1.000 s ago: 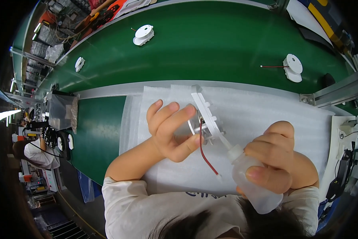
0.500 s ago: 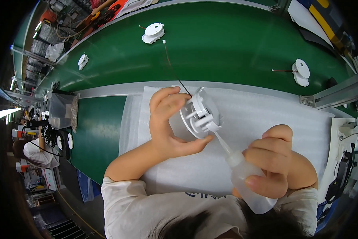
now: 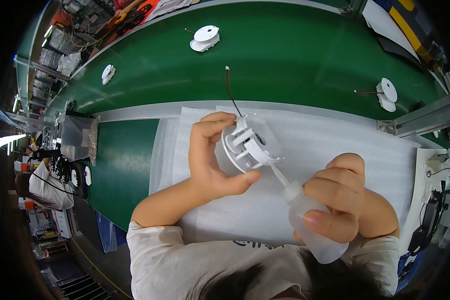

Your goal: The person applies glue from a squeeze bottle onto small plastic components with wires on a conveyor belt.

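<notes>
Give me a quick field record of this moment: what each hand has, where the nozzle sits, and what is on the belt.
left hand: grips a round white plastic part, tilted on edge, its dark wire trailing up over the belt
right hand: holds a translucent squeeze bottle
nozzle: tip against the part's lower edge
work surface: white foam sheet
green belt: three similar white parts, at and

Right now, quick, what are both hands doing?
Left hand: closed around a white plastic part with a thin wire.
Right hand: closed around a squeeze bottle, its nozzle at the part.
</notes>
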The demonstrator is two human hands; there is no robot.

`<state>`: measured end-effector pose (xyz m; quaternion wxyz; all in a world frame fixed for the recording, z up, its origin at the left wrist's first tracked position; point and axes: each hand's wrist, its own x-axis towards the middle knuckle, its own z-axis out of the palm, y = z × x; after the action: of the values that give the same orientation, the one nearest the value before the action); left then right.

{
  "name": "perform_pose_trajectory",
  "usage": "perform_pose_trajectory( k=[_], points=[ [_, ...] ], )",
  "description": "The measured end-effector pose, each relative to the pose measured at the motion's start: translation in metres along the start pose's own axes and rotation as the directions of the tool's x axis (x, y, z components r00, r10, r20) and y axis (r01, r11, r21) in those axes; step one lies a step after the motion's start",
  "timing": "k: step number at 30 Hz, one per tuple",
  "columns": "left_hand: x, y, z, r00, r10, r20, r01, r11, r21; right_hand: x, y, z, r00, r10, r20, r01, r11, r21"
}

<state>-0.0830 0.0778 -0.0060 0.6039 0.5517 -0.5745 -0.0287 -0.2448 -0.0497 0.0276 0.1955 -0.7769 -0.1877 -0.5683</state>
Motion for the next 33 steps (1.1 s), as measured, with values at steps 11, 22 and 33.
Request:
perform_pose_trajectory(
  k=[11, 22, 33],
  points=[
    [0.008, 0.023, 0.002, 0.808, -0.586, 0.055, 0.564, 0.743, -0.361, -0.004, 0.004, -0.002, 1.0, -0.011, 0.007, 0.011, 1.0, -0.007],
    [0.039, -0.011, -0.038, 0.942, -0.309, -0.134, 0.336, 0.891, 0.305, -0.002, 0.004, 0.002, 0.896, 0.411, 0.167, -0.442, 0.793, 0.419],
    [0.132, -0.098, -0.091, 0.617, -0.734, -0.285, 0.295, -0.12, 0.948, -0.031, 0.045, 0.024, 0.177, 0.791, 0.585, -0.711, -0.308, 0.632]
  ],
)
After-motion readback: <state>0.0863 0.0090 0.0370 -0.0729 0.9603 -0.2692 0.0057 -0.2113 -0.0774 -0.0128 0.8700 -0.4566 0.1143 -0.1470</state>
